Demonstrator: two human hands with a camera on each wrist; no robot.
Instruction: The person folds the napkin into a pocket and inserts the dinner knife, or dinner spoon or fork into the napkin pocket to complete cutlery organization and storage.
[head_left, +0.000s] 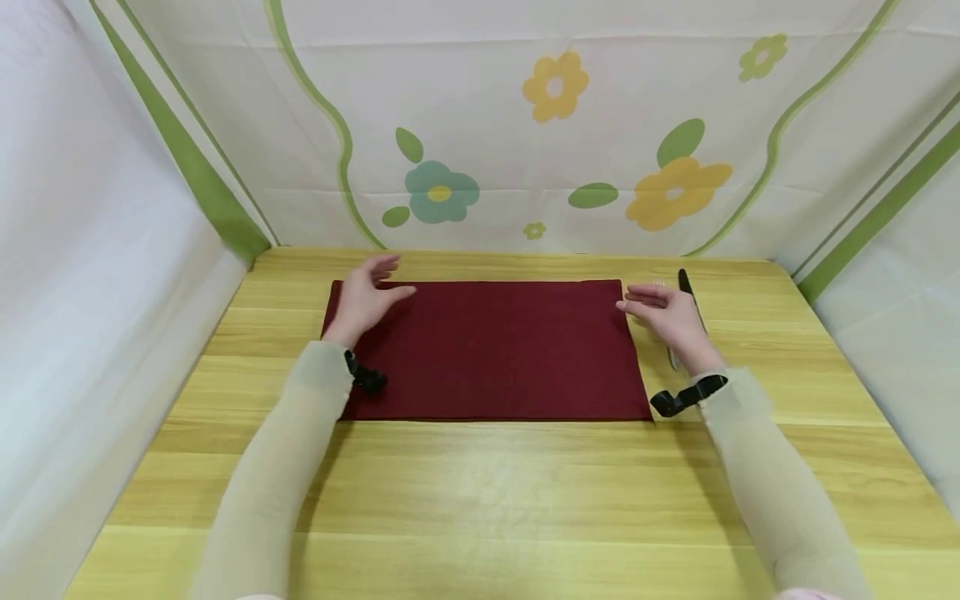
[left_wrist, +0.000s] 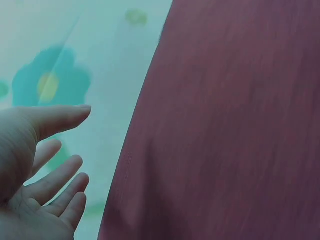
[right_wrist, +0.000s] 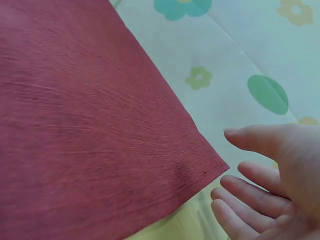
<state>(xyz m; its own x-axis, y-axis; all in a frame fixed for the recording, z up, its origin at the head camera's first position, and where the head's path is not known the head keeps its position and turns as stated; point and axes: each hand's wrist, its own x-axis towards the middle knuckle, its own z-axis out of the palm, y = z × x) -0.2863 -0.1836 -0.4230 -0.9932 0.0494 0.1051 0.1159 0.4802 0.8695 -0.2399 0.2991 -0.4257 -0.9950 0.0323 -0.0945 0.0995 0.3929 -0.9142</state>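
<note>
A dark red cloth placemat lies spread on the wooden table in the head view. Over its far left corner hovers my left hand, fingers loosely bent and thumb apart, holding nothing. My right hand is beside the far right corner, fingers relaxed, also with nothing in it. In the right wrist view the cloth's corner points toward the gap between thumb and fingers of that hand. The left wrist view shows the spread fingers of my left hand left of the cloth's edge.
A black-handled knife and a fork lie right of the placemat, partly hidden under my right hand. Bare wooden tabletop extends in front. A white flower-print curtain hangs behind the table, with white fabric at both sides.
</note>
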